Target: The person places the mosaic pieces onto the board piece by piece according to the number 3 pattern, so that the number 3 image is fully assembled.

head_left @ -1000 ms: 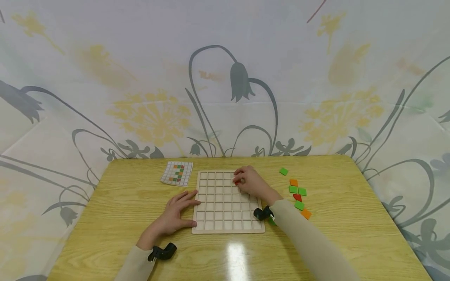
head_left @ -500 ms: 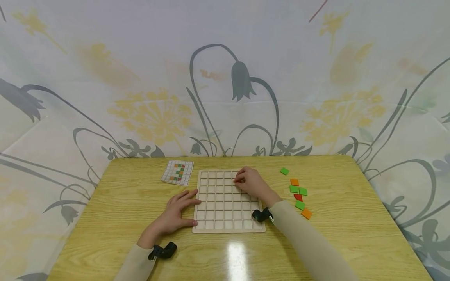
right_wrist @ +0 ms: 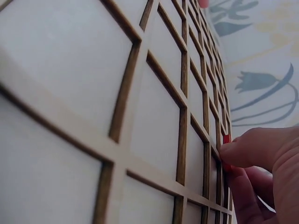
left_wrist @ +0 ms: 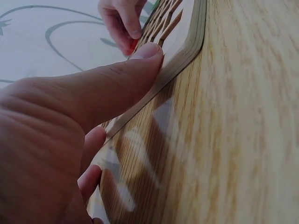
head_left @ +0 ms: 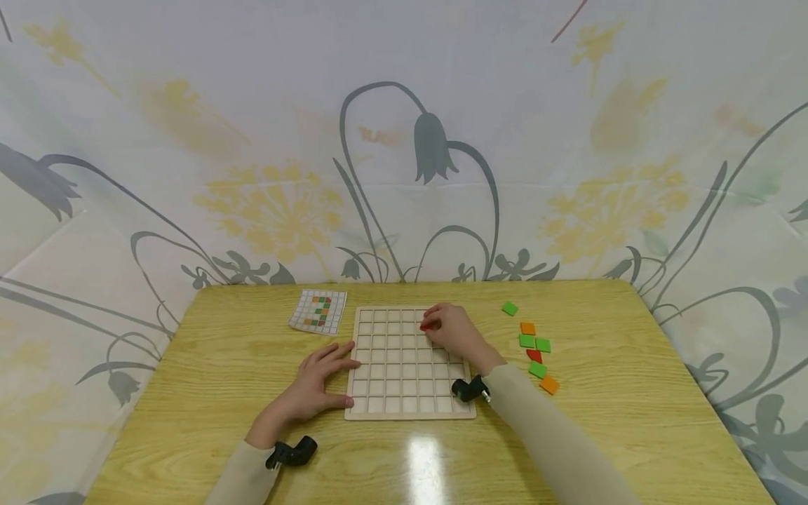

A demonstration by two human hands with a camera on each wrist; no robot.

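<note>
A pale wooden grid board (head_left: 394,372) with square recesses lies on the table. My left hand (head_left: 313,387) rests at its left edge, fingers spread; in the left wrist view the thumb (left_wrist: 117,79) presses on the rim. Over the far right part of the board, my right hand (head_left: 456,332) pinches a small red tile (head_left: 426,326) between thumb and fingers. The right wrist view shows the red tile's edge (right_wrist: 227,139) upright at a far recess, partly covered by the thumb.
Loose tiles lie right of the board: green (head_left: 510,308), orange (head_left: 527,328), red (head_left: 534,356) and several more. A paper card (head_left: 301,303) with a coloured grid pattern lies beyond the left hand. A patterned cloth (head_left: 265,140) hangs behind the table (head_left: 221,358).
The right hand has shifted slightly over the same recesses; the red tile, hidden half a second ago, shows again at its fingertips. The left hand stays put.
</note>
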